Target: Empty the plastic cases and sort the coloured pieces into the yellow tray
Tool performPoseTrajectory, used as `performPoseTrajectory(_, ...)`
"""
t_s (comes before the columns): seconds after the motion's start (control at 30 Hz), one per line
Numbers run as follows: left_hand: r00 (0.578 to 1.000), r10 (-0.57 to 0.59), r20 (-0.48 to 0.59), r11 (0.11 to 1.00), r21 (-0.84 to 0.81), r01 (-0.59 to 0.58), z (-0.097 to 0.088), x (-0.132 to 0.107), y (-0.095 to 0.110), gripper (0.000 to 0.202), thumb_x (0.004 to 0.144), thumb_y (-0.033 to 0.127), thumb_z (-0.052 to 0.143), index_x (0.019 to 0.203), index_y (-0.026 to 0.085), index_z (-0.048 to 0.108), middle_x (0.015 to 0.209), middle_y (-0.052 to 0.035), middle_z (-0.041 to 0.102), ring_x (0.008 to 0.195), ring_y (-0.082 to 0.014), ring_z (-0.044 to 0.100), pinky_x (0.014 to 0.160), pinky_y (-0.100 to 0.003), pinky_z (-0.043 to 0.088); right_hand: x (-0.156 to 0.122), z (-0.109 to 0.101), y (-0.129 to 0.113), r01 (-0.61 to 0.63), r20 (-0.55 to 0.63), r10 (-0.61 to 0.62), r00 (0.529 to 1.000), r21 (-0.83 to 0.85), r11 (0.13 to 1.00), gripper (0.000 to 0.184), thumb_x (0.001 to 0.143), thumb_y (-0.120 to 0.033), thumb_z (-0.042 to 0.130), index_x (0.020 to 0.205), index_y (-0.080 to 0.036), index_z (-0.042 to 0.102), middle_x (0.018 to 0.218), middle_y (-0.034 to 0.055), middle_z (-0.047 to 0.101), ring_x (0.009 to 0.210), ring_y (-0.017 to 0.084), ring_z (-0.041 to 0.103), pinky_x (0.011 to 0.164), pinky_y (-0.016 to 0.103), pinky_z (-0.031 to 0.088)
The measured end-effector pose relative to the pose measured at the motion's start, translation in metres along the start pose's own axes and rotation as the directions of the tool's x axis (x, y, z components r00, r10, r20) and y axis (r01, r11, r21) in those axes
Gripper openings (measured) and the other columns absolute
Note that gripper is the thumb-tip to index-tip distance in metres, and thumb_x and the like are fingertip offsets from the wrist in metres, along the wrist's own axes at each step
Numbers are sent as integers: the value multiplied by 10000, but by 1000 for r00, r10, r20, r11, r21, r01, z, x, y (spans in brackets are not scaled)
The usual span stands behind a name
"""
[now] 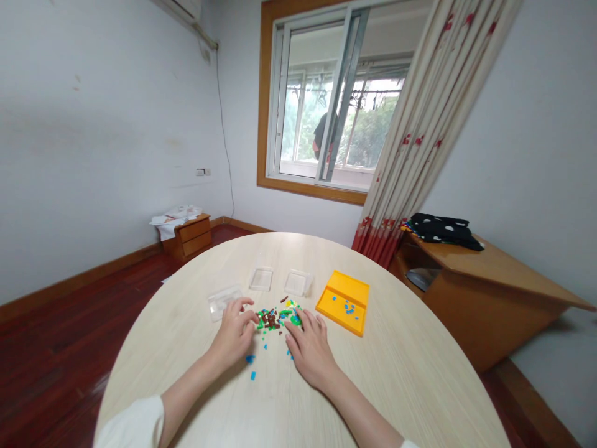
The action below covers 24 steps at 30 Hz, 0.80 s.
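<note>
A small heap of toy building bricks (269, 320) in brown, green, blue, yellow and white lies in the middle of the table. At its left edge is my left hand (236, 330), fingers curved and apart, with no piece visible in them. My right hand (310, 345) rests palm down at the heap's right side, fingers spread, the tips over green pieces (295, 319). Whether the fingertips press on any brick is hidden. Loose blue bricks (253, 376) lie nearer to me, between my forearms.
An open yellow case (344, 289) holding several blue bricks lies right of the heap. Clear plastic boxes (261, 279) stand behind it, another clear tray (219, 303) by my left hand. The round table (410, 373) has a curved edge. A wooden desk (494, 280) stands at right.
</note>
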<state>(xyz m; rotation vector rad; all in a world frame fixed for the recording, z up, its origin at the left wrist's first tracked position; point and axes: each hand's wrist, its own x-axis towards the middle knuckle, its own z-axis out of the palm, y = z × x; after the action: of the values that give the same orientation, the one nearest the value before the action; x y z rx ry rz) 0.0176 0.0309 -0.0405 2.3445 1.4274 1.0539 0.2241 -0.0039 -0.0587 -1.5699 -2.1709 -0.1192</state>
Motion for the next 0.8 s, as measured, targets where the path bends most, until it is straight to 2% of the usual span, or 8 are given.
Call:
performPoseTrajectory(0.1, 997, -72, -22, 995, 66, 74, -1, 4, -16, 298, 751, 88, 422, 831, 202, 686, 1109, -65, 487, 970, -234, 437, 895, -461, 379, -1, -2, -1, -1, -3, 1, 1000, 14, 1000, 251, 907, -265, 426, 1091, -263, 597, 1321, 93, 484, 1263, 248, 372, 1037, 527, 248)
performPoseTrajectory(0.2, 994, -99, 45, 990, 108, 93, -1, 3, -21, 341, 765, 92, 429, 929, 220, 699, 1102, -75, 480, 1047, -258, 421, 914, -466, 365, -1, -3, -2, -1, 2, 1, 1000, 15, 1000, 254, 901, -209, 414, 1071, -247, 598, 1318, 97, 481, 1256, 240, 380, 1038, 518, 254)
performPoseTrajectory(0.33, 986, -84, 143, 990, 121, 67, 4, -1, -15, 407, 758, 69, 426, 1022, 247, 679, 1139, -83, 465, 1065, -266, 414, 924, -473, 353, 0, -4, -2, 5, 38, -5, 999, 3, 1000, 338, 896, -192, 403, 1200, -267, 531, 1335, 103, 459, 1269, 258, 364, 1029, 531, 263)
performPoseTrajectory(0.43, 983, -83, 166, 990, 129, 62, 6, -3, -13, 421, 744, 60, 428, 1032, 244, 674, 1144, -94, 468, 1045, -273, 421, 906, -479, 356, 0, -5, -2, 20, 68, -21, 997, 10, 1000, 395, 901, -245, 415, 1288, -315, 452, 1373, 91, 423, 1293, 272, 330, 1026, 543, 262)
performPoseTrajectory(0.57, 987, -81, 135, 988, 138, 63, 5, -1, -15, 361, 750, 69, 416, 925, 218, 695, 1113, -88, 497, 1037, -266, 427, 896, -465, 359, 0, -4, -1, 15, 86, -17, 996, 23, 1000, 344, 917, -304, 396, 1246, -327, 493, 1387, 73, 414, 1300, 262, 323, 1040, 532, 248)
performPoseTrajectory(0.7, 983, -128, 134, 981, 165, 105, 2, 1, -13, 296, 749, 85, 394, 673, 177, 665, 1100, -79, 524, 1029, -263, 439, 890, -446, 359, 0, -1, 0, -17, 73, 16, 997, 5, 1000, 311, 923, -293, 379, 1183, -272, 549, 1361, 85, 443, 1287, 251, 344, 1053, 507, 239)
performPoseTrajectory(0.8, 976, -144, 162, 980, 162, 117, 1, 2, -10, 298, 751, 103, 391, 593, 168, 636, 1067, -84, 550, 994, -263, 460, 864, -441, 370, 0, 0, 0, -51, 50, 52, 997, -19, 999, 333, 922, -283, 374, 1211, -232, 533, 1342, 112, 457, 1278, 255, 357, 1053, 501, 244)
